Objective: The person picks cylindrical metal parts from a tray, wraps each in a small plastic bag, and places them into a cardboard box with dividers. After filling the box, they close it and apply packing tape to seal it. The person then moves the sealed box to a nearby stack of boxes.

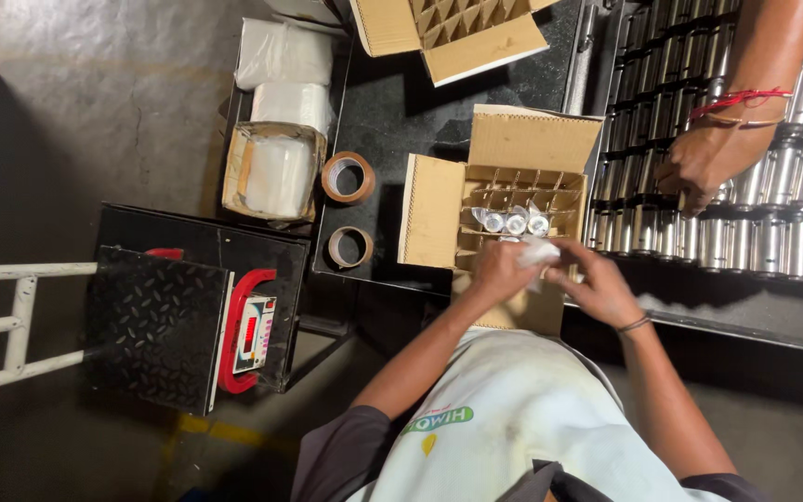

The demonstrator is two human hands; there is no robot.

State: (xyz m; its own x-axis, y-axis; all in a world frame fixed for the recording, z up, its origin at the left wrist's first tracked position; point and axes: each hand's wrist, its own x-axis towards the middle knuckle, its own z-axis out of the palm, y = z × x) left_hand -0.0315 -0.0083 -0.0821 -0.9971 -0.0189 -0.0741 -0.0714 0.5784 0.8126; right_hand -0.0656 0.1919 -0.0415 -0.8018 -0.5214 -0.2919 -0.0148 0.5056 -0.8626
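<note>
My left hand [497, 268] and my right hand [597, 284] meet over the near edge of an open cardboard box [434, 209] with a cardboard grid inside. Between them they hold a small item in thin clear plastic wrap [539, 253]. Three wrapped metal cylinders [515, 222] stand in the box's front row of cells. The other cells look empty.
Another person's hand [704, 160] with a red wrist thread reaches into rows of shiny metal cylinders [773, 237] at the right. Two tape rolls [348, 177] lie on the black table. A second gridded box [457, 33], white bags [283, 51] and a platform scale [188, 321] stand around.
</note>
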